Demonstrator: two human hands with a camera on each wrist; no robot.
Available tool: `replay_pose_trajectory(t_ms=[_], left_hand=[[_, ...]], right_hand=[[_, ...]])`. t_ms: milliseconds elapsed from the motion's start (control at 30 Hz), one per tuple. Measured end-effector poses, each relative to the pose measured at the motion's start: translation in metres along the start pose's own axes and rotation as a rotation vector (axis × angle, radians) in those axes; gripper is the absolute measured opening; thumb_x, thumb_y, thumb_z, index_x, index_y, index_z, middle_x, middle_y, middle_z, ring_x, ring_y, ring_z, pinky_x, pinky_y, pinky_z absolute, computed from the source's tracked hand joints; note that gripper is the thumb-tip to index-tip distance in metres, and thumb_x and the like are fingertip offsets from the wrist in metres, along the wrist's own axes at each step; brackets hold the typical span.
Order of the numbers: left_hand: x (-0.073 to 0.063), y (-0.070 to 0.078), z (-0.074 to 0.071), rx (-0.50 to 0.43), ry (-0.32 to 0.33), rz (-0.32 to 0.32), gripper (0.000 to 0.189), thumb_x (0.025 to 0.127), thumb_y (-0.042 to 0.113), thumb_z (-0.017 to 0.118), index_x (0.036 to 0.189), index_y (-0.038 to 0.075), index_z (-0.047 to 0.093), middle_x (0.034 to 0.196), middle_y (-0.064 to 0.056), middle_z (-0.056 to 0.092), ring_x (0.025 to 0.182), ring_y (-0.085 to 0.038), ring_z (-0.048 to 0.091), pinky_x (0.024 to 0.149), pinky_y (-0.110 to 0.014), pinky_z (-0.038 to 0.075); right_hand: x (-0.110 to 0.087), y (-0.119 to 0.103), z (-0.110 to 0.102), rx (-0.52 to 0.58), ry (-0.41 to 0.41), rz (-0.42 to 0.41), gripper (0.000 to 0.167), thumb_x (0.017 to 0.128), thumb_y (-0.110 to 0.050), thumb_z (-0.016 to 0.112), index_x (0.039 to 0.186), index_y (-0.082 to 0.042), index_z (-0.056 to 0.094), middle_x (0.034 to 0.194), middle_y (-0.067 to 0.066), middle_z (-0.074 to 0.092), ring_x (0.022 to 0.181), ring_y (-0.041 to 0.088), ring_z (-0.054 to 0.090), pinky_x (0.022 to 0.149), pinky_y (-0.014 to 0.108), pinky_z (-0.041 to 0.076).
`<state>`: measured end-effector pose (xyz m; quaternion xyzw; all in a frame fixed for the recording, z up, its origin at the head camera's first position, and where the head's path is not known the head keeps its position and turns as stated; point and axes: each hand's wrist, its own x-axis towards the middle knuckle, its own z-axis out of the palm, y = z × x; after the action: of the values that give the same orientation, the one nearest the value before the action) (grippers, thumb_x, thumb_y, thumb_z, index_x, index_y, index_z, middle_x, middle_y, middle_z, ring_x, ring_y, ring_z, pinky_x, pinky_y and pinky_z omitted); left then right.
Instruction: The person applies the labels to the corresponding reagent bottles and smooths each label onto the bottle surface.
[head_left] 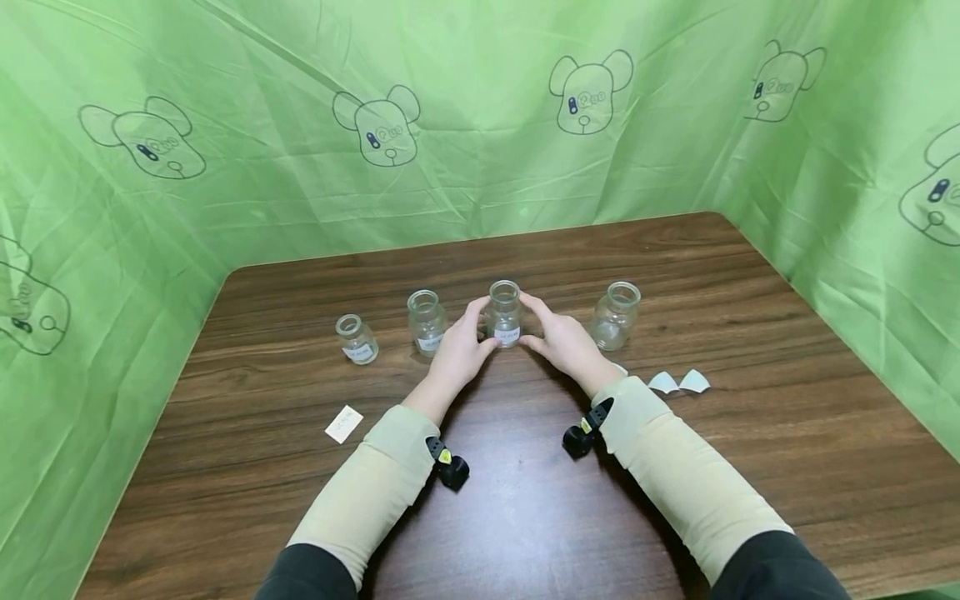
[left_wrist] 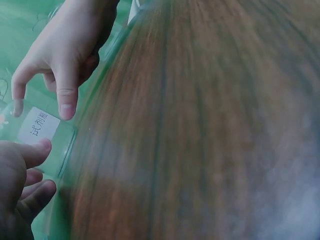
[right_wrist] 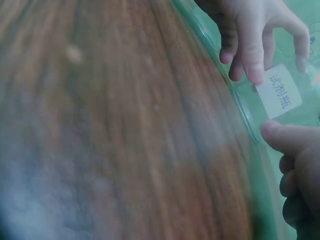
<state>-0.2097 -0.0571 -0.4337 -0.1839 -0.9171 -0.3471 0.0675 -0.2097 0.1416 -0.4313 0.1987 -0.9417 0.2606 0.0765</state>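
A clear glass jar [head_left: 505, 302] with a white handwritten label [left_wrist: 39, 126] stands upright between both hands. My left hand [head_left: 459, 354] holds the jar's left side, its thumb at the label's edge and its index finger up near the shoulder. On the opposite side my right hand [head_left: 567, 343] grips the same jar, with thumb low by the label and bent index finger higher up. The label also faces the right wrist view, where the jar [right_wrist: 248, 112] appears tilted on its side by the camera's angle. The other fingertips are partly hidden behind the glass.
Left of the hands stand a labelled jar [head_left: 424, 315] and a smaller labelled jar [head_left: 356, 340]. Another glass jar [head_left: 615, 317] stands right of them. A white label [head_left: 344, 424] lies at the left; curled white paper pieces [head_left: 694, 381] lie at the right. Green curtains [head_left: 480, 183] surround the table.
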Motion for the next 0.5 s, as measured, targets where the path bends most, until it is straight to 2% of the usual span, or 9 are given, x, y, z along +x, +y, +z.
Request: replay_pose_trajectory(t_ms=[100, 267, 400, 500], left_hand=[[-0.0009, -0.0001, -0.0004, 0.004, -0.009, 0.002, 0.069, 0.083, 0.013, 0.072, 0.138, 0.019, 0.031, 0.11, -0.014, 0.064, 0.088, -0.023, 0.065, 0.076, -0.033, 0.052], [-0.0015, 0.0001, -0.0012, -0.002, -0.02, -0.005, 0.068, 0.083, 0.013, 0.071, 0.139, 0.018, 0.032, 0.112, -0.014, 0.064, 0.087, -0.023, 0.065, 0.076, -0.033, 0.051], [-0.0009, 0.0001, -0.0025, -0.005, -0.018, 0.003, 0.067, 0.084, 0.014, 0.07, 0.139, 0.02, 0.031, 0.112, -0.013, 0.064, 0.085, -0.022, 0.064, 0.075, -0.034, 0.051], [-0.0007, 0.0013, -0.0036, -0.001, -0.029, -0.019, 0.068, 0.085, 0.014, 0.069, 0.139, 0.022, 0.029, 0.112, -0.012, 0.064, 0.082, -0.02, 0.064, 0.072, -0.034, 0.051]], right_hand=[[-0.0006, -0.0003, 0.0011, 0.017, -0.005, 0.002, 0.075, 0.083, -0.03, 0.072, 0.143, -0.025, 0.027, 0.059, 0.007, 0.057, 0.054, 0.024, 0.055, 0.055, 0.042, 0.045], [-0.0002, 0.0002, 0.0028, 0.01, 0.019, 0.004, 0.072, 0.083, -0.031, 0.071, 0.142, -0.025, 0.03, 0.067, 0.009, 0.062, 0.061, 0.025, 0.059, 0.06, 0.043, 0.048], [0.0005, 0.0007, 0.0021, 0.011, 0.026, 0.002, 0.07, 0.083, -0.028, 0.071, 0.141, -0.024, 0.032, 0.061, 0.002, 0.056, 0.057, 0.022, 0.054, 0.058, 0.041, 0.046], [0.0008, 0.0006, 0.0019, 0.012, 0.024, -0.003, 0.07, 0.084, -0.026, 0.07, 0.142, -0.023, 0.03, 0.059, 0.0, 0.054, 0.054, 0.019, 0.052, 0.055, 0.039, 0.045]])
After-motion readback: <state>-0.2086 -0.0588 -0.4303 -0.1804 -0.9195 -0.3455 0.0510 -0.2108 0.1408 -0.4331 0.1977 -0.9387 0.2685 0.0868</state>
